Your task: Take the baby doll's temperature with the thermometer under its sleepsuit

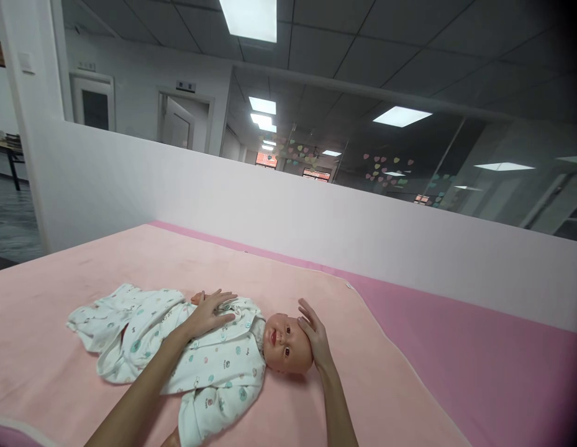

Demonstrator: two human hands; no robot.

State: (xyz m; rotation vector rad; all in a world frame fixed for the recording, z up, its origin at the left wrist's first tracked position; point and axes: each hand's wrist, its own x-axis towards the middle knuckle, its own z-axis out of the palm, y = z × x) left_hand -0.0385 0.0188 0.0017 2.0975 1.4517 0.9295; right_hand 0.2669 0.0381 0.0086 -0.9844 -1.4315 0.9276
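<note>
A baby doll (283, 344) lies on its back across the pink blanket, its head toward the right. It wears a white printed outfit (213, 366) with long sleeves and trouser legs spread to the left. On the doll's chest rests my left hand (211, 313), palm down with the fingers apart. My right hand (316, 332) is laid against the top of the doll's head, fingers extended and curving over it. One small doll hand (198, 298) shows beyond my left wrist. Another doll limb lies partly out of view at the bottom edge.
The peach-pink blanket (390, 397) covers a darker pink surface (479, 347). A low white wall (316, 223) runs along the far side, with glass above it. At the far left stands a table (9, 149) beyond a white post (27, 124).
</note>
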